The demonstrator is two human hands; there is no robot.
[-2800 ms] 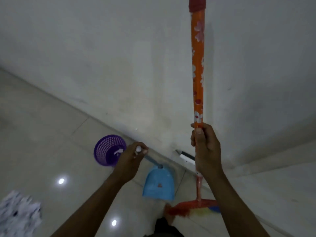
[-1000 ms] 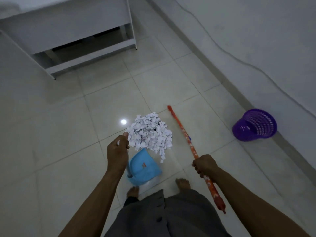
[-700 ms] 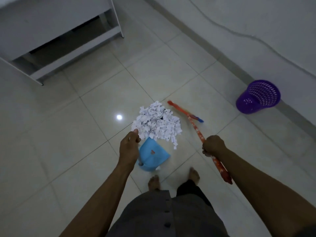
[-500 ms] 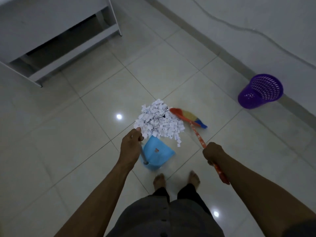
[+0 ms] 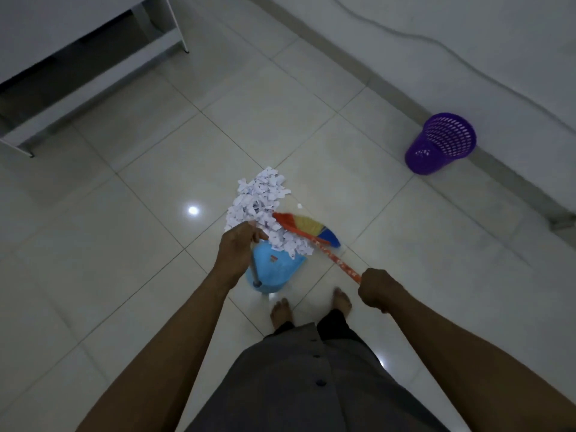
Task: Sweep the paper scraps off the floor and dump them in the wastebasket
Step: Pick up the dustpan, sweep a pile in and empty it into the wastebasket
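A heap of white paper scraps [image 5: 260, 201] lies on the tiled floor, its near edge spilling onto a light blue dustpan [image 5: 276, 271]. My left hand [image 5: 237, 247] grips the dustpan's upright handle. My right hand [image 5: 375, 289] grips the orange broom handle [image 5: 341, 266]. The broom's red, yellow and blue head [image 5: 307, 227] lies against the right side of the heap. The purple mesh wastebasket [image 5: 441, 148] stands at the right by the wall, apart from the heap.
A white table frame [image 5: 93, 63] fills the upper left. A wall with a thin cable [image 5: 436, 42] runs along the right. My bare feet [image 5: 282, 311] stand just behind the dustpan.
The broom head has swung in from the right against the scraps, pushing some onto the dustpan. Earlier I turned from the wall toward the heap, carrying both tools.
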